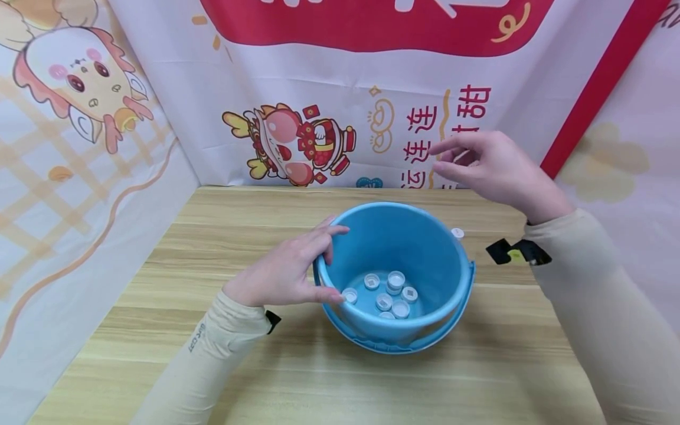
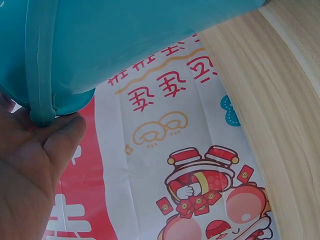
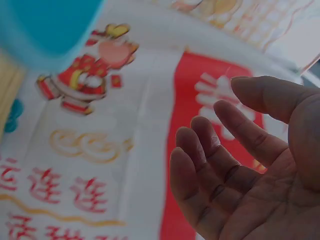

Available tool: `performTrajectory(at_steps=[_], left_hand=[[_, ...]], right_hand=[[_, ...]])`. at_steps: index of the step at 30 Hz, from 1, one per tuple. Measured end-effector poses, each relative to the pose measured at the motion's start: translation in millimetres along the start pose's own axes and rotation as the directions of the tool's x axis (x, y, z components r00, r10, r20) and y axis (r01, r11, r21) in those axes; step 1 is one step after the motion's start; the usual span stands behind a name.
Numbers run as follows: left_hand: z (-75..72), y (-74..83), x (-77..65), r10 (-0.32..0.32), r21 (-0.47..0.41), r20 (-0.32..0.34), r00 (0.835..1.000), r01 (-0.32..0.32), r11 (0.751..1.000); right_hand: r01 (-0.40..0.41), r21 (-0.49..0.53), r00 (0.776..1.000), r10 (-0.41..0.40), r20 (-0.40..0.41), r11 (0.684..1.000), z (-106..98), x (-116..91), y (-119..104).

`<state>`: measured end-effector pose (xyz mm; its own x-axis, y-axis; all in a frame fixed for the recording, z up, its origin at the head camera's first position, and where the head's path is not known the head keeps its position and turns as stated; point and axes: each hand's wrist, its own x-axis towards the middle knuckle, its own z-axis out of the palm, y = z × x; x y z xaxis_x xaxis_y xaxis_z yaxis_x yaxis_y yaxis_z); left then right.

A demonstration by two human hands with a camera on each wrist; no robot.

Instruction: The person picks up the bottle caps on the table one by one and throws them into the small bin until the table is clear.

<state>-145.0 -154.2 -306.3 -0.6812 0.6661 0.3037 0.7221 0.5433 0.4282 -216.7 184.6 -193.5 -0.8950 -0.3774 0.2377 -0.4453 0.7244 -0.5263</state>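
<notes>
A light-blue bucket [image 1: 393, 330] stands on the wooden table, its handle lowered against the near side. Several small white round caps [image 1: 401, 309] lie on its floor, some with a square mark on top. My left hand [image 1: 297, 265] grips the bucket's left rim, fingers bent over the edge and thumb along the near rim. In the left wrist view that hand [image 2: 35, 160] is beside the rim and handle. Above and right of the bucket, my right hand [image 1: 491, 168] hangs in the air, holding nothing; its fingers are loosely bent in the right wrist view [image 3: 240, 175].
One more white cap [image 1: 457, 233] lies on the wooden table [image 1: 212, 366] just outside the bucket's right rim. A printed cloth [image 1: 319, 77] hangs behind the table, with further cloths at the left and right sides.
</notes>
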Motion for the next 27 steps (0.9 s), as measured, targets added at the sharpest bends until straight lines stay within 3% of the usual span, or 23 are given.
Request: performTrajectory(at_steps=[6, 10, 14, 20, 27], left_hand=[[-1.5, 1.3, 0.5, 0.006, -0.001, 0.002, 1.0, -0.006, 1.0], [-1.5, 1.4, 0.2, 0.005, 0.01, 0.005, 1.0, -0.005, 1.0], [-0.9, 1.7, -0.4, -0.004, 0.009, 0.006, 1.0, 0.004, 1.0], [0.6, 1.6, -0.7, -0.008, 0.005, -0.004, 1.0, 0.008, 1.0], [1.2, 0.8, -0.5, -0.001, 0.008, 0.004, 1.0, 0.001, 1.0]], right_hand=[[-0.188, 0.057, 0.977, 0.181, 0.112, 0.98, 16.6, 17.7, 76.7], [-0.269, 0.047, 0.943, 0.253, 0.217, 0.962, 37.7, 22.7, 129.3], [-0.324, -0.024, 0.896, 0.315, 0.312, 0.946, 59.4, 22.4, 167.3], [-0.344, -0.151, 0.856, 0.376, 0.355, 0.927, 85.5, 19.5, 198.3], [-0.357, -0.115, 0.852, 0.374, 0.367, 0.927, 100.8, 22.5, 209.4]])
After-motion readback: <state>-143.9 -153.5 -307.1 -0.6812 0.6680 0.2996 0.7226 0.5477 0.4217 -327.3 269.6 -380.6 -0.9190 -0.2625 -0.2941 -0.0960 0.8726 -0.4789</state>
